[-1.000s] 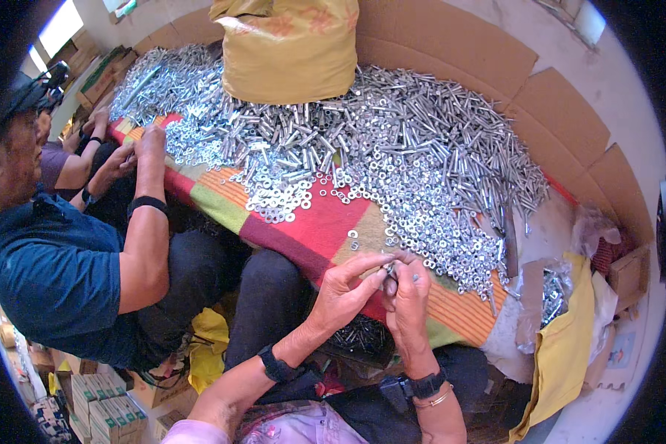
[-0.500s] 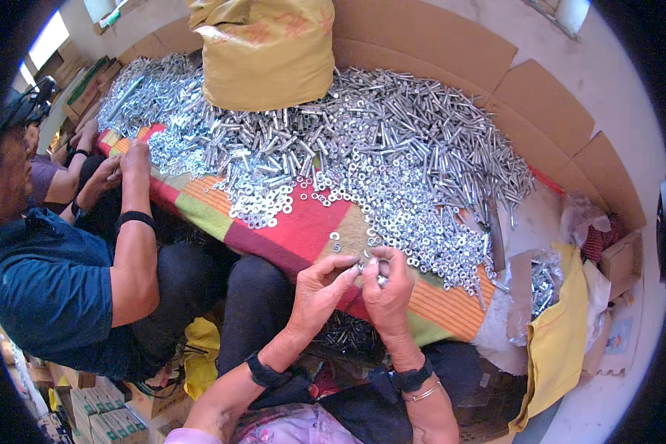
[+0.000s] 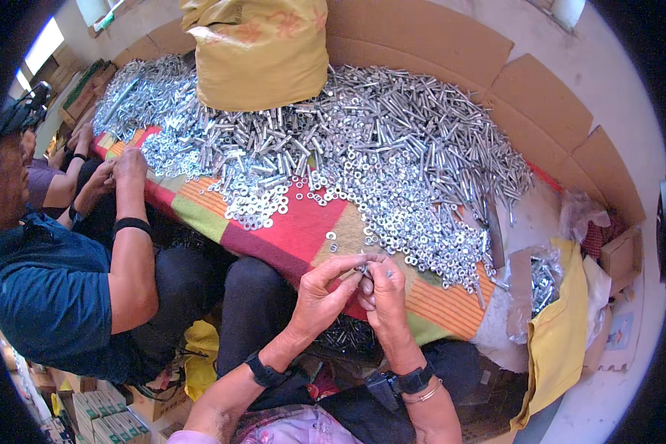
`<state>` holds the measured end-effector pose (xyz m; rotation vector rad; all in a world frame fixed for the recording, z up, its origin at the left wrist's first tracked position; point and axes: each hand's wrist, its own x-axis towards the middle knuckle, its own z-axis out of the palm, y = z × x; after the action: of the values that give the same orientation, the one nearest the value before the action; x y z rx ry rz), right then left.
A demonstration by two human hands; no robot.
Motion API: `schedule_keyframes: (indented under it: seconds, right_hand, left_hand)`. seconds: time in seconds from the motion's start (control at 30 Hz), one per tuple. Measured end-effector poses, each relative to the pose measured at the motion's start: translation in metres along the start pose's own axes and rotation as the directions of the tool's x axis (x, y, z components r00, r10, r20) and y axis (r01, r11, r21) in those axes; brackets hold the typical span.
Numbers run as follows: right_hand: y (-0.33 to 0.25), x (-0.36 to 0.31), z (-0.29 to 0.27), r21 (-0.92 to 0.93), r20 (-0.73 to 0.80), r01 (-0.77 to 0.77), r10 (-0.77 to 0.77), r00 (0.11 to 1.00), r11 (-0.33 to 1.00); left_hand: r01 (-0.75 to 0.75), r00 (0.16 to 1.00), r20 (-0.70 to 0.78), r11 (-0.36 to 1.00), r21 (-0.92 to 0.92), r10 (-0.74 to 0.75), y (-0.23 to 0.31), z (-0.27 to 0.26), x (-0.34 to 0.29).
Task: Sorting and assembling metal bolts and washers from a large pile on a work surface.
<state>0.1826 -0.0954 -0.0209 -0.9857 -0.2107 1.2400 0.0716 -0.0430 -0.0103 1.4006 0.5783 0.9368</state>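
Observation:
My left hand (image 3: 327, 287) and my right hand (image 3: 383, 290) meet fingertip to fingertip above the near edge of the patterned cloth (image 3: 303, 226). Both are closed in a pinch around small shiny metal pieces (image 3: 365, 270), mostly hidden by the fingers; their exact kind cannot be made out. Just beyond my fingers lie a few loose washers (image 3: 331, 236) on the tan patch. Farther off spreads a heap of nuts (image 3: 429, 233), with flat washers (image 3: 263, 207) to its left and a broad pile of metal bolts or sleeves (image 3: 422, 126) behind.
A yellow sack (image 3: 263, 63) stands on the pile at the back, before a cardboard wall (image 3: 544, 96). At right are a clear bag of metal parts (image 3: 545, 285) and yellow sacking (image 3: 559, 333). A co-worker in a dark blue shirt (image 3: 52, 281) sits close on my left.
My fingertips have closed together, and my right fingers have curled further round the small metal pieces, hiding more of them. The view has shifted slightly.

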Motion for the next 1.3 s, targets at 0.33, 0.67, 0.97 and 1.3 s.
schedule_keyframes:
  seconds: [0.33, 0.67, 0.97, 1.3]
  right_hand:
    - [0.004, 0.002, 0.003, -0.424, -0.085, 0.260, -0.324, 0.942, 0.867]
    - [0.006, 0.000, -0.008, 0.153, 0.089, -0.114, 0.101, 0.991, 0.982]
    - [0.020, -0.020, 0.024, 0.282, 0.139, -0.441, 0.419, 0.897, 0.852]
    - [-0.017, -0.030, 0.016, 0.296, 0.448, -0.374, 0.218, 0.867, 0.879]
  left_hand:
    - [0.040, 0.999, 0.009, 0.998, 0.045, -0.041, 0.012, 0.002, 0.001]
    - [-0.027, 0.998, -0.047, 0.998, 0.060, 0.030, 0.006, 0.011, -0.003]
    - [-0.154, 0.985, 0.133, 0.913, 0.378, 0.111, 0.012, -0.006, -0.014]
    - [0.076, 0.996, 0.024, 0.964, 0.254, -0.084, 0.006, -0.045, -0.028]
